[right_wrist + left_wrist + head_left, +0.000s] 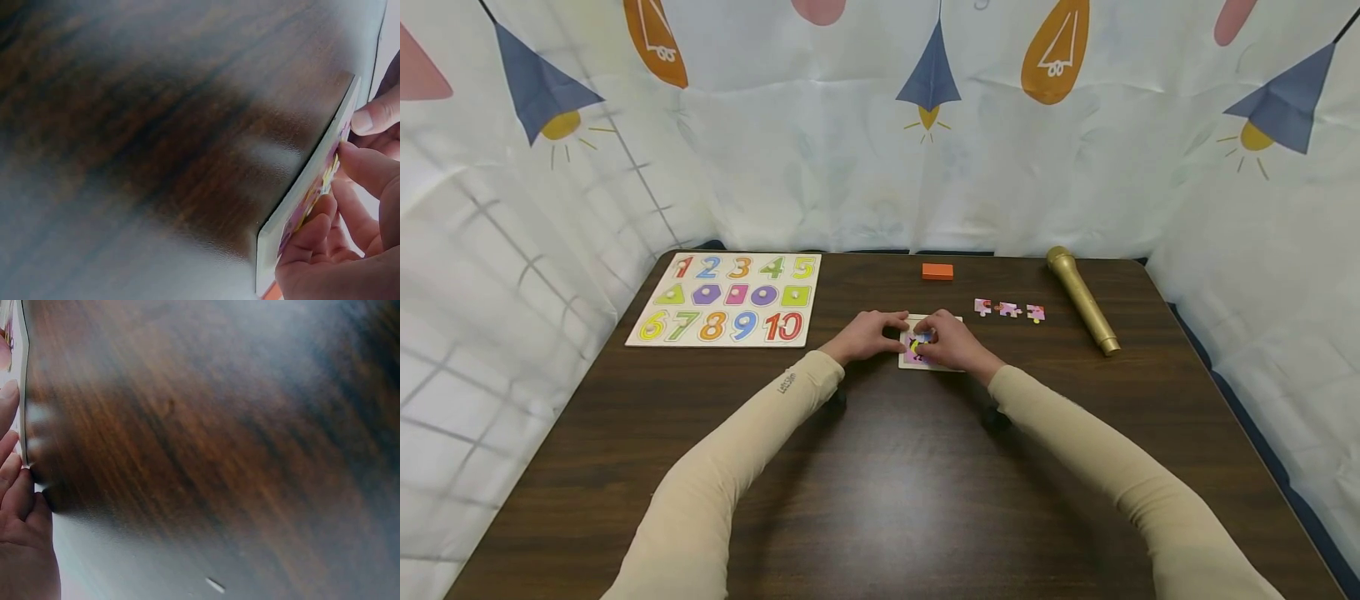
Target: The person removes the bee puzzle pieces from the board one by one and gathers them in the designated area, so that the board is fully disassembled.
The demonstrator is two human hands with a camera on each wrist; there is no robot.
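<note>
A dark wooden table (880, 467) spreads before you. At its far left lies a number board (724, 275), every visible shape seated; at the far right, a gold microphone (1084, 300). Your hands meet near the middle. Your right hand (951, 340) bends its fingertips down onto the work; whether they pinch anything, I cannot tell. Your left hand (871, 336) rests thumb and forefinger, held apart, at the left edge of a pale puzzle frame (267, 247), which lies flat between your hands. Inside the frame you have some purple-and-yellow artwork (912, 356), though your right hand hides how much is filled. Beyond it sits an orange block (937, 272). Smallest, three loose puzzle pieces (1009, 309) lie in a row to the frame's right; judging by these, the puzzle is partly done, those three left.
</note>
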